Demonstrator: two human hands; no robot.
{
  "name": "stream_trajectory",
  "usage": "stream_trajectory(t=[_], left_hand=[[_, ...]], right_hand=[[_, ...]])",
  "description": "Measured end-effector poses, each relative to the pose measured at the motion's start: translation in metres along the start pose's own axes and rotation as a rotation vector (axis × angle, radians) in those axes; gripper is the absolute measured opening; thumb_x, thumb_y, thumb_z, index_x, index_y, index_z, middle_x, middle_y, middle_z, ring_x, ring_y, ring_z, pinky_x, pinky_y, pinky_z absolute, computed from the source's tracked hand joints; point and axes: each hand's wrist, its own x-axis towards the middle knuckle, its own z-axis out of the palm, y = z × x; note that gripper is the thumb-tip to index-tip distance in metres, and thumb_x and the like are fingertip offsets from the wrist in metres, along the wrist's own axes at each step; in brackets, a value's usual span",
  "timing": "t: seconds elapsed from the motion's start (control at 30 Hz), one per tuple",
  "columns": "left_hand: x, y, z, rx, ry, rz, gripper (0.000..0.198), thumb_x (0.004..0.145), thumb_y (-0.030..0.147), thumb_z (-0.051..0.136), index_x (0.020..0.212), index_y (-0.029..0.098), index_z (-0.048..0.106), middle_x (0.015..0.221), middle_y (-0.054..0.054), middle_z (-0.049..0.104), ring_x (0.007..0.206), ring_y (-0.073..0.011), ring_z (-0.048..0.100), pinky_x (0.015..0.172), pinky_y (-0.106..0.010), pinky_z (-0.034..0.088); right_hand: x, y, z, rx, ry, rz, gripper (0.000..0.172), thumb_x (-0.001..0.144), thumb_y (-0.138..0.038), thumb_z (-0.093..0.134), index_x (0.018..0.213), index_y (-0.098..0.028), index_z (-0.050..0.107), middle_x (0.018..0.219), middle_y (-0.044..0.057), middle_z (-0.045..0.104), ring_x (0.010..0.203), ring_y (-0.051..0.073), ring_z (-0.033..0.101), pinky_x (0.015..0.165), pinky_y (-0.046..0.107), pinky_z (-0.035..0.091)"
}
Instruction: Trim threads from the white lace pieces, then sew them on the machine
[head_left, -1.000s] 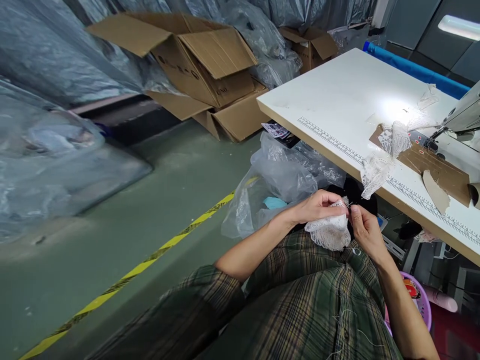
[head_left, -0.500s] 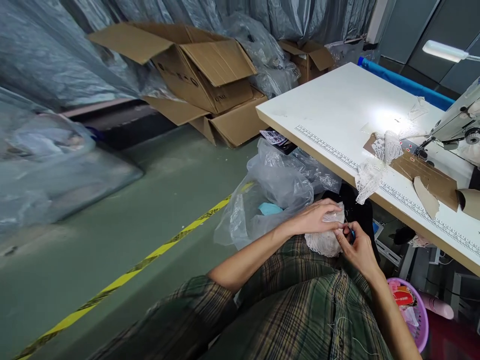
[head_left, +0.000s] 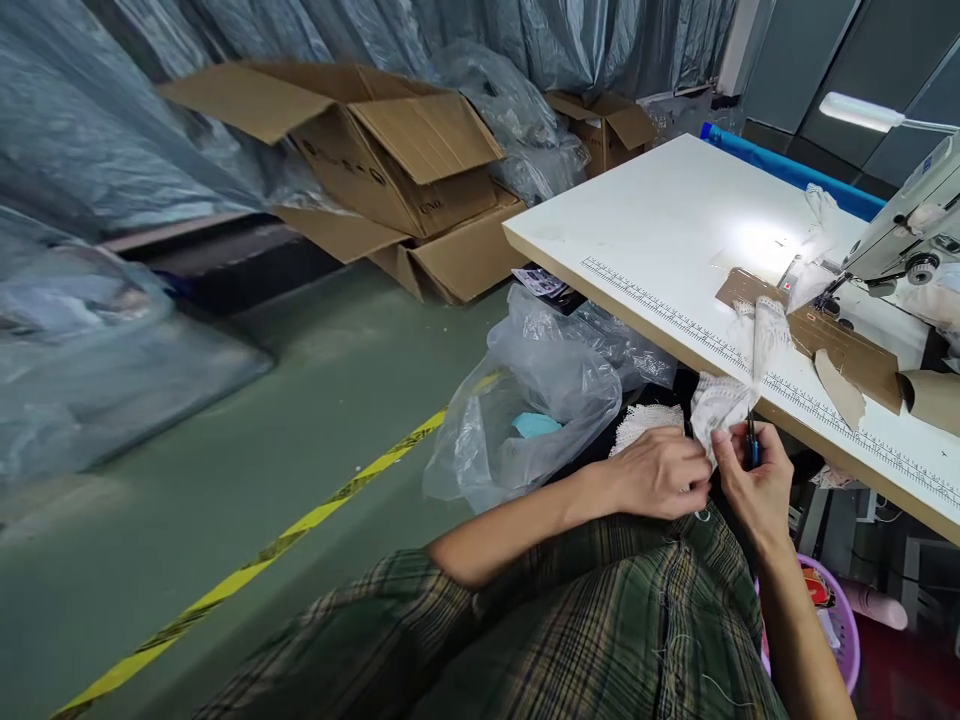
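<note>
Head view: left hand (head_left: 660, 472), fingers curled, clamps white lace strip (head_left: 718, 405) on the lap, seemingly steadying it; right hand (head_left: 757, 485) pinches its edge plus small blue-handled snips (head_left: 751, 450), below white worktop (head_left: 675, 220).

Sewing machine (head_left: 911, 235) runs off the right edge; the right hand (head_left: 754, 480) hides most of a small dark tool (head_left: 751, 447).

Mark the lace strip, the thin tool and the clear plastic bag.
lace strip (head_left: 716, 402), head view, its bunched lower part.
thin tool (head_left: 751, 450), head view, its dark shaft.
clear plastic bag (head_left: 540, 400), head view, its upper bulge.
</note>
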Motion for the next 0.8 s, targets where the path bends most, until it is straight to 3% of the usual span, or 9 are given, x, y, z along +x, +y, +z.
stream_trajectory(t=[0.07, 0.13, 0.27, 0.37, 0.43, 0.5, 0.63, 0.8], left_hand=[[-0.011, 0.005, -0.001, 0.011, -0.092, 0.083, 0.022, 0.087, 0.022, 0.057, 0.066, 0.017, 0.059, 0.062, -0.001, 0.06, 0.059, -0.0131, 0.052, 0.062, -0.028, 0.04], [-0.015, 0.003, -0.006, -0.057, -0.118, 0.04, 0.025, 0.089, 0.033, 0.06, 0.07, 0.017, 0.061, 0.066, -0.001, 0.061, 0.063, -0.0139, 0.054, 0.067, -0.028, 0.043], [-0.004, -0.016, -0.022, -0.311, 0.035, -0.35, 0.044, 0.086, 0.058, 0.059, 0.099, 0.016, 0.065, 0.098, -0.009, 0.065, 0.092, -0.0212, 0.061, 0.086, -0.036, 0.047], [0.004, -0.03, -0.029, -0.719, -0.046, -0.493, 0.053, 0.088, 0.063, 0.053, 0.108, 0.016, 0.067, 0.111, -0.013, 0.064, 0.105, -0.0244, 0.061, 0.093, -0.039, 0.048], [0.004, -0.034, -0.027, -1.021, -0.172, -0.506, 0.052, 0.086, 0.064, 0.057, 0.099, 0.016, 0.071, 0.104, -0.012, 0.067, 0.1, -0.0239, 0.063, 0.092, -0.038, 0.049], [0.001, -0.035, -0.023, -1.215, -0.212, -0.544, 0.048, 0.08, 0.063, 0.066, 0.092, 0.017, 0.074, 0.1, -0.011, 0.07, 0.097, -0.0226, 0.066, 0.089, -0.035, 0.05], [-0.008, -0.034, -0.017, -1.212, -0.107, -0.709, 0.039, 0.071, 0.052, 0.08, 0.084, 0.016, 0.077, 0.088, -0.008, 0.073, 0.083, -0.0182, 0.067, 0.076, -0.028, 0.052], [-0.013, -0.037, -0.021, -1.137, -0.074, -0.807, 0.039, 0.07, 0.049, 0.081, 0.085, 0.014, 0.077, 0.081, -0.007, 0.074, 0.07, -0.0143, 0.064, 0.063, -0.022, 0.048]], right_hand=[[-0.001, 0.005, 0.004, -0.015, 0.025, 0.059, 0.036, 0.075, -0.052, 0.068, 0.079, -0.018, 0.058, 0.06, -0.005, 0.052, 0.048, 0.008, 0.04, 0.048, 0.021, 0.037], [-0.003, 0.007, 0.006, -0.005, 0.018, 0.062, 0.034, 0.078, -0.05, 0.064, 0.079, -0.017, 0.061, 0.061, -0.003, 0.055, 0.049, 0.008, 0.041, 0.048, 0.022, 0.038], [-0.011, 0.004, 0.004, 0.082, -0.155, -0.057, 0.028, 0.083, -0.043, 0.06, 0.077, -0.016, 0.067, 0.064, -0.001, 0.06, 0.055, 0.01, 0.048, 0.052, 0.021, 0.041], [-0.018, 0.0, 0.004, 0.123, -0.306, -0.107, 0.025, 0.085, -0.039, 0.06, 0.078, -0.017, 0.07, 0.066, 0.0, 0.064, 0.059, 0.011, 0.053, 0.056, 0.022, 0.044], [-0.022, -0.001, 0.006, 0.132, -0.365, -0.101, 0.024, 0.085, -0.038, 0.06, 0.079, -0.018, 0.071, 0.069, 0.002, 0.065, 0.06, 0.013, 0.055, 0.057, 0.024, 0.046], [-0.023, -0.001, 0.006, 0.14, -0.388, -0.085, 0.023, 0.084, -0.039, 0.06, 0.078, -0.019, 0.071, 0.071, 0.003, 0.066, 0.062, 0.014, 0.056, 0.059, 0.026, 0.047], [-0.022, 0.007, 0.003, 0.142, -0.406, 0.014, 0.029, 0.083, -0.046, 0.061, 0.08, -0.018, 0.067, 0.066, 0.001, 0.06, 0.055, 0.011, 0.048, 0.052, 0.024, 0.041], [-0.016, 0.022, -0.001, 0.105, -0.436, 0.113, 0.054, 0.095, -0.06, 0.034, 0.086, -0.017, 0.065, 0.069, 0.001, 0.057, 0.055, 0.012, 0.046, 0.052, 0.025, 0.038]])
